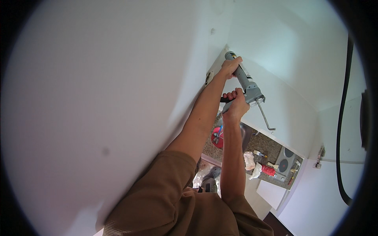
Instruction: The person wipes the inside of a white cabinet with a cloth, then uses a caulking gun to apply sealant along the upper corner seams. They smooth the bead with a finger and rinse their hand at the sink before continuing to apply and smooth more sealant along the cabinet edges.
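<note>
White wall [98,86], hands [238,107] round caulking gun [245,80]

I see the left arm [201,116] stretched out nearly straight, its left hand [230,68] wrapped in a firm grip; just below, the right hand [238,106] clenches, fingers [230,95] curled, at the end of the outstretched right arm [232,157].

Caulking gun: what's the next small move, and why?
Perhaps squeeze gently with the right grip, wrapped around the handle of the caulking gun: the left grip holds its barrel, and its front end points toward the corner, though contact is unclear.
</note>
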### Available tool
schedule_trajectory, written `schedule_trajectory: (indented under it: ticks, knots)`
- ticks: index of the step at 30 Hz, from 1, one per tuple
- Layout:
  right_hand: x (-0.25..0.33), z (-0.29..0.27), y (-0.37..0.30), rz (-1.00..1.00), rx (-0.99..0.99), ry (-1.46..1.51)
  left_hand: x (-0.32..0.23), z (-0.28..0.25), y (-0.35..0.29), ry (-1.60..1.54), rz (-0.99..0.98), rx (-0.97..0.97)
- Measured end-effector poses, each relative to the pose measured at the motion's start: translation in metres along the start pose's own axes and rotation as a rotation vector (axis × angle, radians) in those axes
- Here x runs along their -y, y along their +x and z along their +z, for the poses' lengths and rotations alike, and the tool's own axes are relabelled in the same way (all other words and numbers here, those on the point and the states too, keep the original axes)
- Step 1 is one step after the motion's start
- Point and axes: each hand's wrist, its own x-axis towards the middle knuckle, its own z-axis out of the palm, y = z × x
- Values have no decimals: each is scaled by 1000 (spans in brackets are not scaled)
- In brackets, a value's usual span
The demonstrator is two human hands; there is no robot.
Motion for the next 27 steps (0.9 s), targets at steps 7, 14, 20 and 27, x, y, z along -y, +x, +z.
schedule_trajectory:
  ticks: [7,14,20,27]
  knots:
    - [5,-6,5,-26,26,8,-3,12,-5,-9,8,15]
    - [4,-4,5,-19,25,-45,1,7,1,-27,7,-20]
    - [7,-7,3,-21,49,-61,-1,9,-6,-24,-11,-47]
    - [9,-8,1,-20,28,-77,-1,11,-10,-31,-22,-49]
